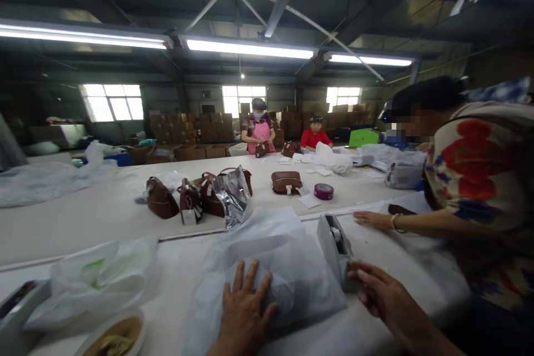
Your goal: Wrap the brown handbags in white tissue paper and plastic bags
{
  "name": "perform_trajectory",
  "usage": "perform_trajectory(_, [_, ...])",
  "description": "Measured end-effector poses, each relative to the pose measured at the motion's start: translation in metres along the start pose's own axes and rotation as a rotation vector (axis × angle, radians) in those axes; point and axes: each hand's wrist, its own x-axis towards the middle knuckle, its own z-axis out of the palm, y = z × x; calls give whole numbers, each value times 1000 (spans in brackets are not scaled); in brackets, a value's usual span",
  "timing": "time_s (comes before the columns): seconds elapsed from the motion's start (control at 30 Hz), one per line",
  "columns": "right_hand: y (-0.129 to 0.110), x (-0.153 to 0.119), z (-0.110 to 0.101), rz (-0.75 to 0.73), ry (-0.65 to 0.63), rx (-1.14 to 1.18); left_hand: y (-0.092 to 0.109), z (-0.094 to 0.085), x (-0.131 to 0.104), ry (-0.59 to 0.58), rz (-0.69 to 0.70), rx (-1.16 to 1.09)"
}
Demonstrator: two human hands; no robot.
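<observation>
A white, cloudy plastic bag (292,272) lies on the table in front of me, with a flat shape showing faintly inside. My left hand (247,306) rests on it, palm down and fingers spread. To its right stands a grey tape dispenser (334,245). My right hand (381,292) is at the dispenser's near end, thumb and fingers pinched together; whatever is between them is too small to name.
Behind the bag are several brown handbags (162,198), a silver foil bag (233,194) and a purple tape roll (324,191). A bowl (114,339) sits front left. A person (471,178) leans in at right, a hand on the table. Two people are across the table.
</observation>
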Motion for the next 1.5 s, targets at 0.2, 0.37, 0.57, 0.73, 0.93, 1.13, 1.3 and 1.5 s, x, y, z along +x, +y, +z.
perform_trajectory(0.2, [-21,-13,96,184,-529,89,-13,17,2,57,60,-54])
perform_trajectory(0.37, [-2,16,141,261,-644,43,-17,17,5,28,70,-53])
perform_trajectory(0.57, [6,45,151,374,-510,-95,-14,-8,1,-83,101,-116])
perform_trajectory(0.73, [6,56,150,426,-487,-171,-14,-2,5,-53,89,-77])
perform_trajectory(0.93, [5,55,152,443,-471,-197,-10,3,18,26,101,-5])
perform_trajectory(1.13, [12,58,150,438,-464,-183,-1,0,32,100,162,1])
perform_trajectory(1.3, [14,61,150,430,-463,-199,3,2,37,48,163,-84])
perform_trajectory(1.5, [11,60,152,422,-467,-217,13,-5,43,-1,97,-55])
